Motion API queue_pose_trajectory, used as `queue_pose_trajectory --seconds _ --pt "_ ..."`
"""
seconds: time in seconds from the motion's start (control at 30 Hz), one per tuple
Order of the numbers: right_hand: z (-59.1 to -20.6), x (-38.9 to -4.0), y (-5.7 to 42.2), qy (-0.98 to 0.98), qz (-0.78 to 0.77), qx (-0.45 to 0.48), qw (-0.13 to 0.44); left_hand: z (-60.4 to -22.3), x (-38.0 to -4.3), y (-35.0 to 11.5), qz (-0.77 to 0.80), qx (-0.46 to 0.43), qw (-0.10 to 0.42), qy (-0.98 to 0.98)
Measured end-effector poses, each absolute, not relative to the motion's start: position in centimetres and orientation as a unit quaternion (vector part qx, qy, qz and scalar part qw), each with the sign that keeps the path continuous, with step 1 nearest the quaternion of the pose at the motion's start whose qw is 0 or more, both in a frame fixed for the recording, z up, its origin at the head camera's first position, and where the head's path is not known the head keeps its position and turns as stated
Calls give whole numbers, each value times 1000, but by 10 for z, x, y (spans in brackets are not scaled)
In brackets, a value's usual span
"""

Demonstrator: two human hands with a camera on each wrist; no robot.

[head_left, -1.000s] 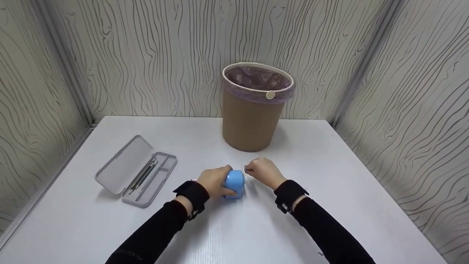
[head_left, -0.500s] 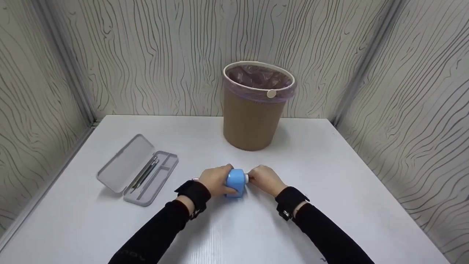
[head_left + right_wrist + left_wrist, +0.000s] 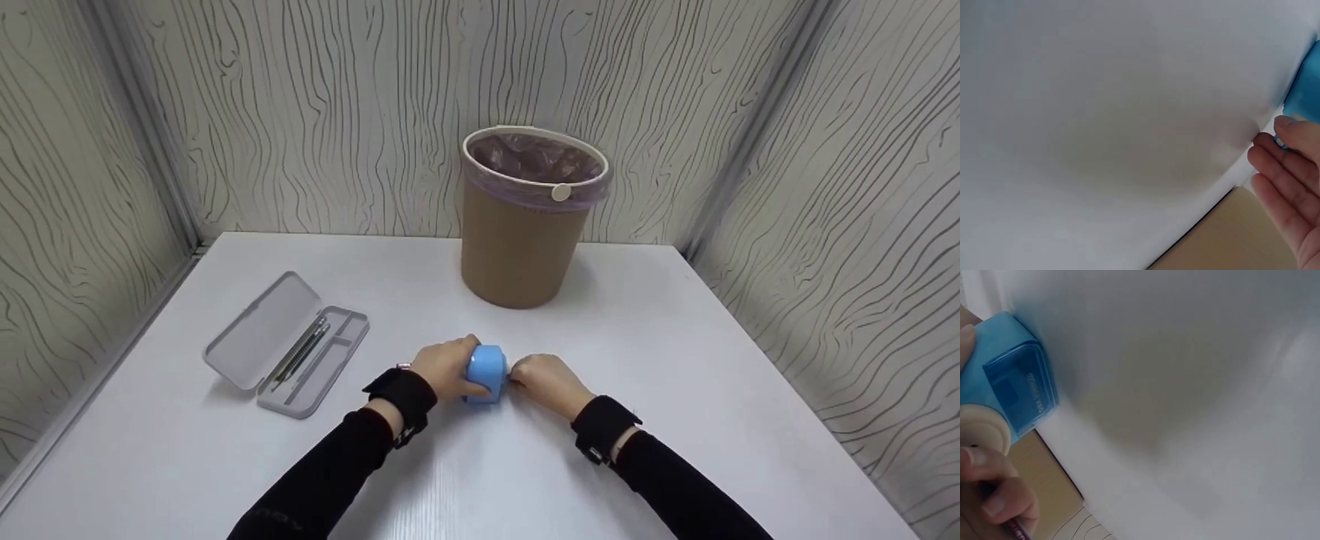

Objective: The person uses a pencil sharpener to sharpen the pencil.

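My left hand (image 3: 446, 367) grips a blue pencil sharpener (image 3: 486, 365) on the table. In the left wrist view, the sharpener (image 3: 994, 349) shows a see-through blue shavings drawer (image 3: 1022, 385) and a round cream face (image 3: 985, 427). A dark pencil (image 3: 1016, 529) with a purple end runs between the left fingers beside that face, partly hidden by them. At the sharpener's right side, my right hand (image 3: 551, 382) pinches the small crank handle (image 3: 1280, 143) between thumb and fingers. Most of the crank is hidden behind the fingers.
A grey pencil case (image 3: 349, 358) lies with its lid raised at the left, several pencils (image 3: 300, 352) in it. A brown bin (image 3: 517, 247) with a purple liner stands at the back. Patterned walls (image 3: 337, 112) enclose the white table (image 3: 675, 360).
My right hand has circled with the crank beside the sharpener and now sits lower, nearer me. The left hand keeps its hold; the whole head view shifts slightly.
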State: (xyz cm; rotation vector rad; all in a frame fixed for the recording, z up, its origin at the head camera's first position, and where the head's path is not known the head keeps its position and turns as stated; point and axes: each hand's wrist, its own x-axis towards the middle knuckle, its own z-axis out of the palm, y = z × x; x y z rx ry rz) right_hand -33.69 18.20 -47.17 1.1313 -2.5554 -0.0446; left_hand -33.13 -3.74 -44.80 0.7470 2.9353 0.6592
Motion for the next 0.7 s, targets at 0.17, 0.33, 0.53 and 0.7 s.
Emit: queue_pose_trajectory --seconds 0.17,0.33,0.53,0.7 --pt "-474 -332 186 -885 -36 426 187 -449 -331 -37 205 249 10 946" --pt "-477 -327 190 -878 -29 441 185 -449 -330 -36 202 243 14 949" --pt "-474 -323 194 -876 -38 446 179 -450 -330 -34 206 239 16 949" --pt "-468 -316 195 -867 -29 467 169 -450 -330 -35 194 235 11 952"
